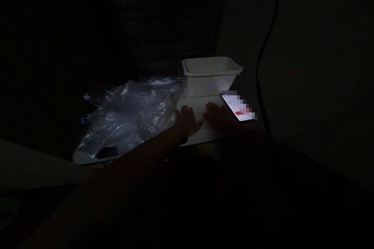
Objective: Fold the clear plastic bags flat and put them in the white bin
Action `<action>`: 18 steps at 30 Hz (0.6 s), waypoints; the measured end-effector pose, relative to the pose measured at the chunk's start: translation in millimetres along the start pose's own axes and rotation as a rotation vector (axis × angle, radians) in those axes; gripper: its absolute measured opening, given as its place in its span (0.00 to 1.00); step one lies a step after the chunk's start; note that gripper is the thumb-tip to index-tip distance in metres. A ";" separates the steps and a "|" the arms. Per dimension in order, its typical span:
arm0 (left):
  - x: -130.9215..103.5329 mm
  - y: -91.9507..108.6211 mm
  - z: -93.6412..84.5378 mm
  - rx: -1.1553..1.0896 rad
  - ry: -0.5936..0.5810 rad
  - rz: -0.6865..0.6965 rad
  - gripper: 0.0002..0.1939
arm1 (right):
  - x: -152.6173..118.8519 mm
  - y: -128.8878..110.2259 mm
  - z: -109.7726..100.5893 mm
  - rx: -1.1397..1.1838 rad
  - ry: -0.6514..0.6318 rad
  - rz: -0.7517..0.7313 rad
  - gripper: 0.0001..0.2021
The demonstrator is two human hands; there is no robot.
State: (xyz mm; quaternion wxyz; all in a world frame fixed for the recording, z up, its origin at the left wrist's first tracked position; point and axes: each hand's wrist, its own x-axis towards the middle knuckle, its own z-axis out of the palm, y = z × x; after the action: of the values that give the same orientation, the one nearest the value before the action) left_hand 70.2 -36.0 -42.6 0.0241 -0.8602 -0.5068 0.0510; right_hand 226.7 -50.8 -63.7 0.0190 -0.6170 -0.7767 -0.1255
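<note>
In the dim head view, my left hand (187, 120) lies flat on the pale table (201, 135), fingers stretched forward and thumb out to the side. Just right of it, my right hand (216, 113) also rests palm down with its fingers extended, though shadow hides much of it. Neither hand holds anything. Crumpled clear plastic bags (131, 109) spread over the table to the left of my left hand. A lit phone (238, 107) lies beside my right hand.
Behind my hands stands a cream plastic tub (210, 81) with dark handles. A dark cable (258, 66) hangs down at the right, and a thin cord loop (214, 33) hangs at the back. A small dark object (107, 152) lies near the table's front left edge.
</note>
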 end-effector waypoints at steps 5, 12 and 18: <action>-1.1 0.1 -0.1 -0.011 0.009 0.009 0.40 | -0.8 -0.5 2.9 0.010 0.038 0.017 0.23; -1.4 -0.3 0.5 0.004 0.022 0.010 0.40 | -0.7 1.2 2.0 0.065 0.048 -0.021 0.22; -1.3 -1.0 4.3 0.001 0.054 0.010 0.40 | -1.8 -3.6 -10.7 0.133 -0.022 0.011 0.22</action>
State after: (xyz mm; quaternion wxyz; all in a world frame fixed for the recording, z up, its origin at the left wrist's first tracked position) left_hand 68.2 -36.7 -46.7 0.0379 -0.8637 -0.5018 0.0281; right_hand 222.3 -55.5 -54.4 0.0519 -0.6198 -0.7802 -0.0667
